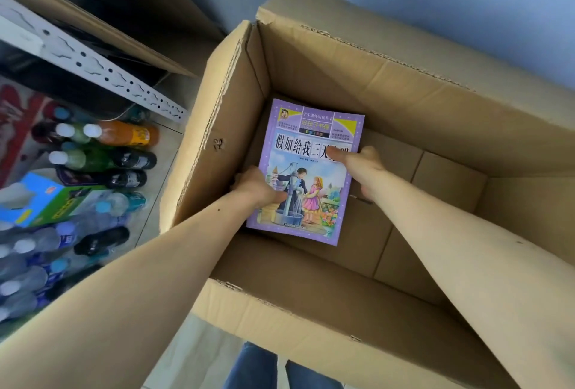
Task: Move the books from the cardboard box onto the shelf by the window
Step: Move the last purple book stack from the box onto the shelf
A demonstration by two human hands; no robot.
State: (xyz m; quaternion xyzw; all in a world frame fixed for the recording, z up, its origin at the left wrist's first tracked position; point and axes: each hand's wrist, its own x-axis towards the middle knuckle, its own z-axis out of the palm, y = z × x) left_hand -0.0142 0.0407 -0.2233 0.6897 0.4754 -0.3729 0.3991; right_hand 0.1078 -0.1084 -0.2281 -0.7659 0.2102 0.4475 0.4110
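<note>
A large open cardboard box (404,83) stands on the floor below me. Inside it is a purple children's book (311,139) with Chinese lettering and a picture of two children at a water pump. Both my arms reach down into the box. My left hand (253,188) grips the book's left edge, thumb on the cover. My right hand (362,160) grips its right edge, thumb over the title. Whether other books lie under it I cannot see; the rest of the box floor is bare cardboard.
To the left a white perforated metal shelf rail (93,68) runs diagonally, with folded cardboard (93,21) behind it. Several drink bottles (118,152) and a blue-green carton (46,202) lie on the tiled floor. My jeans (280,370) show below the box.
</note>
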